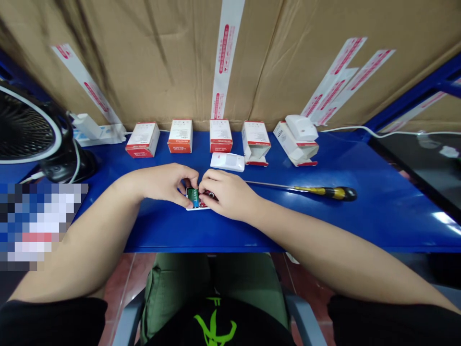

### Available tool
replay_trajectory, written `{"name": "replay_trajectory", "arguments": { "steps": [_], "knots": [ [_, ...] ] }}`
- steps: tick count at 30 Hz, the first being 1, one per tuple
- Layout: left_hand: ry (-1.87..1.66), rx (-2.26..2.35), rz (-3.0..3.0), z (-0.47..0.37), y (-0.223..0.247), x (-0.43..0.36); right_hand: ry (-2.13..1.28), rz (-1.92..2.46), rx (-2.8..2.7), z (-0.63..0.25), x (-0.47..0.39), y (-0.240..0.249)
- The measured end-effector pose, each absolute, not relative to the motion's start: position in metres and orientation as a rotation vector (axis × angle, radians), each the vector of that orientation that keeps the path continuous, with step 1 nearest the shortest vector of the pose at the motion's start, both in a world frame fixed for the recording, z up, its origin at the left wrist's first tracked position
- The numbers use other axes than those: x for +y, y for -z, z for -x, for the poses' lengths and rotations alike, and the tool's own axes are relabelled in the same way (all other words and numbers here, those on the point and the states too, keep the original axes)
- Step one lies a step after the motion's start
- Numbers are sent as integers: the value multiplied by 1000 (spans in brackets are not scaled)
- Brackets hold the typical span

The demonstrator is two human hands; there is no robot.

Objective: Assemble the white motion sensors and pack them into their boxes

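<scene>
An opened detector housing (pixel 197 209) lies on the blue table between my hands, its white edge showing at the front. Inside it sit a green battery (pixel 194 196) and a red circuit board (pixel 203 201), partly covered by my fingers. My left hand (pixel 167 182) grips the left end of the housing, thumb at the front and fingers bent behind. Over the right part, my right hand (pixel 230 193) has its fingers closed together at the board beside the battery; anything between the fingertips is hidden. Just behind lies a white detector cover (pixel 227 162).
A screwdriver (pixel 324 191) lies to the right. Several red-and-white boxes, including an open box (pixel 256 142), line the back; a white detector (pixel 301 128) rests on the rightmost one. A fan (pixel 29 129) and a power strip (pixel 104 135) stand at left.
</scene>
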State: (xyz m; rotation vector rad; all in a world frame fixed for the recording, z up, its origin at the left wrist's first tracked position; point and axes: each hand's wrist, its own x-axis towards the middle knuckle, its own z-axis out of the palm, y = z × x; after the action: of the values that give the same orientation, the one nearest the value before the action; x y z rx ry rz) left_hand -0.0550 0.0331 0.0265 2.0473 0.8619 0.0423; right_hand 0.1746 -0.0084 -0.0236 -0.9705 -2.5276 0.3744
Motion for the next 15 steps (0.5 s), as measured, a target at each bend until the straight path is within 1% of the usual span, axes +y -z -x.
{"name": "replay_trajectory", "arguments": {
  "steps": [5, 15],
  "knots": [
    [-47, 893, -2141, 53, -28, 30, -347, 997, -2555, -174, -8, 24],
    [-43, 906, -2183, 52, -28, 30, -74, 896, -2665, -174, -10, 30]
  ]
}}
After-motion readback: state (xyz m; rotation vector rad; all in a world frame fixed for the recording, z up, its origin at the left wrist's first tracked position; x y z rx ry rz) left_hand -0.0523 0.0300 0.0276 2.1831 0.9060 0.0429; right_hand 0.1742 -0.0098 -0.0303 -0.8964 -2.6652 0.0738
